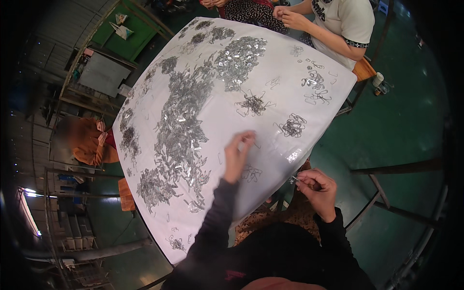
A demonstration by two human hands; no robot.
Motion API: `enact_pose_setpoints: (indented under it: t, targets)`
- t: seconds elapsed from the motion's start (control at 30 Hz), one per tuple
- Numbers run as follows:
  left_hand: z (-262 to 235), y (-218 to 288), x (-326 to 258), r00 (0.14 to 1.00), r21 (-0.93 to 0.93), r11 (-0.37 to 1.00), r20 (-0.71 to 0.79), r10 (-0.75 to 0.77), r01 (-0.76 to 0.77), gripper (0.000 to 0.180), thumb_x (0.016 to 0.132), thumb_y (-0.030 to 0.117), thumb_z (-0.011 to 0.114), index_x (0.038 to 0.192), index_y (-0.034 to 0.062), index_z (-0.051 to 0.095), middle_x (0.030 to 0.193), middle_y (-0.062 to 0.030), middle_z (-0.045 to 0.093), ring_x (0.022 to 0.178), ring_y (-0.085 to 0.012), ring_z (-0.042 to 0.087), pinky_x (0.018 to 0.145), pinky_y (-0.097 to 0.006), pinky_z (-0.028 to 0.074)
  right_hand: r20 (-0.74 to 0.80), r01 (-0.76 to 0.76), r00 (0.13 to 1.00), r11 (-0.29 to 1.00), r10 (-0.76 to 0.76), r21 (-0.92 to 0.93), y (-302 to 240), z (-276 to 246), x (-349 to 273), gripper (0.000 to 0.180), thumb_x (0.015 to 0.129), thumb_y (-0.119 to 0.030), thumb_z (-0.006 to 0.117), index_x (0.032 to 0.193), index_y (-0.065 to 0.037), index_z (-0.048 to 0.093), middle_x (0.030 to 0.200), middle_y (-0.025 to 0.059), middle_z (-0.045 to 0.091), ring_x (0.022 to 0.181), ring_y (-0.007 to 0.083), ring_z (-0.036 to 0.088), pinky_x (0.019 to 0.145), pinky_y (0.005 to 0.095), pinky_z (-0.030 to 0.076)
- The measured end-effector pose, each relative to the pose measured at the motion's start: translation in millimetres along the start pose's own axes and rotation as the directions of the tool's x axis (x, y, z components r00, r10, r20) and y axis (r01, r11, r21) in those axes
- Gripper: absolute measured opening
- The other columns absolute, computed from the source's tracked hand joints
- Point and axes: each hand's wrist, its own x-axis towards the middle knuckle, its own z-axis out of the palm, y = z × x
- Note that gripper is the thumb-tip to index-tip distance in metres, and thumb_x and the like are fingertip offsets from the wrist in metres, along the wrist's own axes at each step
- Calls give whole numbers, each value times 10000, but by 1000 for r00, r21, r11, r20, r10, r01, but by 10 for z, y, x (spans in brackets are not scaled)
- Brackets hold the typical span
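- My left hand (pixel 238 157) pinches a wire clip (pixel 250 140) off the white table (pixel 270 58).
- My right hand (pixel 316 188), at four o'clock, pinches metal pieces (pixel 295 179); joining them looks next.

A co-worker in a white shirt (pixel 345 21) sits at 1 o'clock beside the white bench (pixel 270 63), an orange stool (pixel 363 69) beneath. At 12 o'clock, another person in a dark patterned garment (pixel 251 12) is partly cut off by the rim. A person in orange (pixel 89 142) sits at 9 o'clock. A green table (pixel 129 31) with folded paper stands at 11 o'clock, above a grey metal board (pixel 102 73). Green floor (pixel 401 121) spreads to 3 o'clock.
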Motion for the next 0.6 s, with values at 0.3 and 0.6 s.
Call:
enact_pose_setpoints:
  t: [0.3, 0.6]
  targets:
    - [-142, -1140, 1037, 969, 688, 701, 246, 19, -188, 138, 825, 132, 691, 962, 114, 699, 897, -78, 649, 945, -292, 604, 774, -415, 500, 83, -77, 993, 996, 80, -39, 125, -106, 140, 161, 798, 82, 693, 929, -6, 725, 918, 49, 668, 794, 107, 635, 692, 223, 507]
    - [124, -47, 62, 958, -38, 987, 250, -143, 157, 94, 934, 72, 580, 994, 1, 587, 874, -113, 656, 685, -182, 639, 683, -298, 501, -46, -180, 981, 966, 191, 185, 153, -59, -16, 144, 837, 84, 668, 973, 38, 684, 916, 40, 692, 823, 82, 646, 712, 198, 511]
